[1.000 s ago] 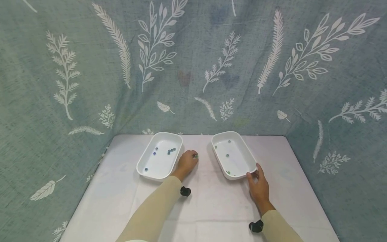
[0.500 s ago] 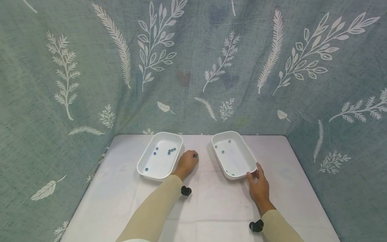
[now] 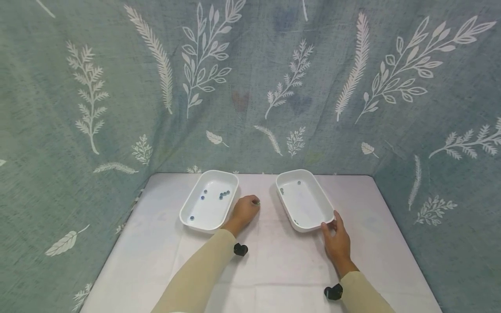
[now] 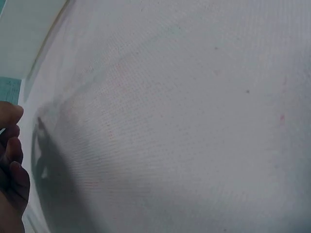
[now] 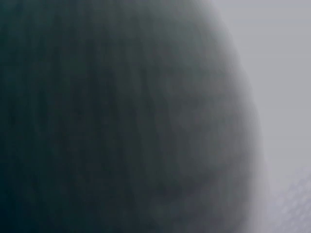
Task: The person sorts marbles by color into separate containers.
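My left hand (image 3: 245,209) is between two white trays, thumb and forefinger pinching a small marble (image 3: 258,203) that is mostly hidden by the fingers. In the left wrist view the same hand (image 4: 10,160) shows curled fingers at the left edge. My right hand (image 3: 337,241) grips the near right corner of the right tray (image 3: 327,202), thumb in front and fingers at the side. A few greenish marbles lie in that tray, one marble (image 3: 299,183) near its far end. The right wrist view is filled by a dark blur.
The left tray (image 3: 188,200), beside my left forearm, holds several blue marbles (image 3: 221,197). Both trays stand on a white cloth-covered table (image 3: 282,269). A patterned green-grey curtain (image 3: 250,87) encloses the back and sides.
Marbles in the right tray have rolled; one went from the middle to the left wall. Both hands keep their places, and the marble in my left fingers shows less than before.
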The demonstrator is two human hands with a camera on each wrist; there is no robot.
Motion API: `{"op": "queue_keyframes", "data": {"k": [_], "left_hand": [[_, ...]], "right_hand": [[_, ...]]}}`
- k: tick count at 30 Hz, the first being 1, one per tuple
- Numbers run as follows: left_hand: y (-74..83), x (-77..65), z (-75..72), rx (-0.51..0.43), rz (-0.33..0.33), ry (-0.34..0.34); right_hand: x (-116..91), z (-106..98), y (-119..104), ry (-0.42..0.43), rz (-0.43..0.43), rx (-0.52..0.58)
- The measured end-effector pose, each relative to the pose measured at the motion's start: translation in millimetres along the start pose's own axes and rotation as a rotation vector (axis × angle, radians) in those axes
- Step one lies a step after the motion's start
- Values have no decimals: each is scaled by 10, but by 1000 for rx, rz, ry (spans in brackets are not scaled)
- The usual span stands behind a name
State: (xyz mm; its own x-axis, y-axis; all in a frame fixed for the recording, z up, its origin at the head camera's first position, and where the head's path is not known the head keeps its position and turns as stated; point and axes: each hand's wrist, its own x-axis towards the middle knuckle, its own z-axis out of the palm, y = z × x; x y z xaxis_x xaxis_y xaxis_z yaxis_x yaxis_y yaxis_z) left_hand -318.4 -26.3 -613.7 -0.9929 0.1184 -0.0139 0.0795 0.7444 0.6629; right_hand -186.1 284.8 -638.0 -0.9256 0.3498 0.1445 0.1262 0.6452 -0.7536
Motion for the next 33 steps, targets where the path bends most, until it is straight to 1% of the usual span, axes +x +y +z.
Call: {"op": "queue_keyframes", "data": {"k": [3,9,12,19,24,29,33], "left_hand": [[9,-7,-4,6,15,4],[50,-25,-37,34,83,13],[83,-50,-70,25,112,21],[131,-118,-128,-14,145,41],[228,-181,-200,-48,192,69],[346,-252,-260,-58,197,64],[402,-297,-279,-66,198,58]], "right_hand": [[-3,-8,-10,5,-6,8],[-5,1,16,14,-13,4],[1,4,25,14,-11,5],[4,1,11,6,1,8],[-4,2,-4,4,5,5],[3,0,1,-1,5,16],[11,-3,11,-1,-5,17]]}}
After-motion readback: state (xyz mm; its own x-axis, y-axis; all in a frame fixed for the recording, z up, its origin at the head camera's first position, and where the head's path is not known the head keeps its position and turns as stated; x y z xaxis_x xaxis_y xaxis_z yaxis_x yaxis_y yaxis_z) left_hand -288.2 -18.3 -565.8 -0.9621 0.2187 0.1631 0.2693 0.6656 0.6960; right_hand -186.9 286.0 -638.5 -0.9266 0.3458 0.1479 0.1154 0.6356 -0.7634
